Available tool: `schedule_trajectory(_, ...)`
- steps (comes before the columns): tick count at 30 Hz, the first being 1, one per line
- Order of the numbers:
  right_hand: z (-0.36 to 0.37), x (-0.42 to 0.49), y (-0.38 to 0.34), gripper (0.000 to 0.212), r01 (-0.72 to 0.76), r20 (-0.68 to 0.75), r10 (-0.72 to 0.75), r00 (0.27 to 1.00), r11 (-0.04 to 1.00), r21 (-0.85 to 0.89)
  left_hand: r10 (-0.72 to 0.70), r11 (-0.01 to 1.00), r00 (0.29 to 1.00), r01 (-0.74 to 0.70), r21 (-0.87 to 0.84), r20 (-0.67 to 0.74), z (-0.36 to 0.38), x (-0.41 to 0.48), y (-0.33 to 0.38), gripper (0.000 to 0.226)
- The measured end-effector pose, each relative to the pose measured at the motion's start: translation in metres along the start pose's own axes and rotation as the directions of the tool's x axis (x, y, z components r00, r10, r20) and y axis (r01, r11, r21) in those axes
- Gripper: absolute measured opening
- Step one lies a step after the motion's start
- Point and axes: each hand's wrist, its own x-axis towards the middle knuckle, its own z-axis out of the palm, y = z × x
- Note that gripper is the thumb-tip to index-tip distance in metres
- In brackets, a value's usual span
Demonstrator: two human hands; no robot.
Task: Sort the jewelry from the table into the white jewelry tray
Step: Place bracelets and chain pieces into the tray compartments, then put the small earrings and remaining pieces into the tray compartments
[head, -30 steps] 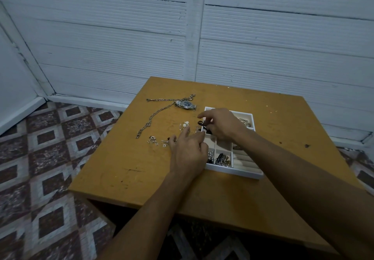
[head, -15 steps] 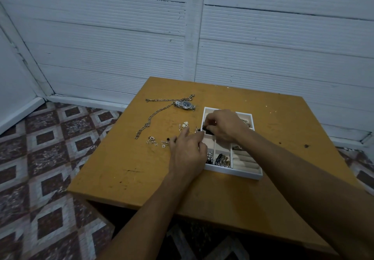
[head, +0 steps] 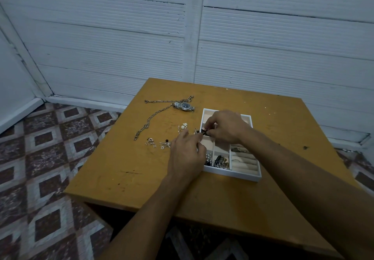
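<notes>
Here, head view: right hand (head: 224,127) over white jewelry tray (head: 238,174), fingers (head: 209,122) pinching small dark piece (head: 204,131) above tray's left wall. Left hand (head: 187,154) just left of it, fingers (head: 193,138) curled at tray's edge; whether they hold anything, cannot tell. Beyond left fingers on counter (head: 222,199): flower earring (head: 184,126), watch (head: 184,106), chain (head: 153,115). Left of them: small pieces (head: 150,141) in two clusters. Nearer than right fingers, tray's front compartments hold beads (head: 208,157) and metal bits (head: 221,161).

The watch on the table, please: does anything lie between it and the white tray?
Nothing visible lies on the bare table between the watch and the tray; the right hand, pinching a small dark piece, covers the tray's far compartments.
</notes>
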Motion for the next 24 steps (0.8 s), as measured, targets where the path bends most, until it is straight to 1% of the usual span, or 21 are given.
schedule_trajectory(3, 0.002, 0.001, -0.001, 0.016, -0.021, 0.028, 0.024, 0.999, 0.996, -0.081, -0.008, 1.000, 1.000, 0.008, 0.003, -0.002, -0.001, -0.001, 0.002, 0.042)
schedule_trajectory(8, 0.005, 0.001, -0.003, 0.016, -0.029, 0.003, 0.029, 1.000, 0.998, -0.055, -0.037, 0.999, 0.999, 0.037, 0.001, 0.008, -0.004, -0.002, 0.004, 0.037)
schedule_trajectory(11, 0.003, 0.000, -0.001, 0.014, -0.033, -0.032, 0.035, 0.999, 0.998, 0.061, -0.055, 0.998, 0.998, 0.055, 0.008, -0.006, -0.016, 0.000, 0.009, 0.037)
schedule_trajectory(15, 0.000, 0.004, -0.005, 0.008, -0.012, -0.070, 0.028, 0.997, 0.974, 0.224, -0.149, 0.988, 0.981, 0.152, 0.011, -0.122, -0.045, 0.015, -0.001, 0.030)
schedule_trajectory(17, -0.002, 0.006, -0.012, 0.009, 0.002, -0.079, 0.020, 0.997, 0.965, 0.264, -0.152, 0.985, 0.977, 0.163, 0.062, -0.149, -0.059, 0.029, -0.017, 0.027)
schedule_trajectory(20, -0.004, 0.010, -0.023, 0.011, 0.015, -0.096, 0.009, 0.995, 0.968, 0.250, -0.126, 0.973, 0.988, 0.141, 0.181, -0.092, -0.073, 0.052, -0.041, 0.025)
schedule_trajectory(22, -0.002, 0.014, -0.031, 0.012, 0.016, -0.100, 0.005, 0.995, 0.978, 0.208, -0.102, 0.955, 0.995, 0.093, 0.283, 0.016, -0.077, 0.066, -0.053, 0.026)
schedule_trajectory(24, 0.004, 0.018, -0.041, 0.012, 0.006, -0.091, 0.006, 0.996, 0.991, 0.132, -0.072, 0.925, 0.984, 0.005, 0.380, 0.161, -0.077, 0.076, -0.058, 0.027)
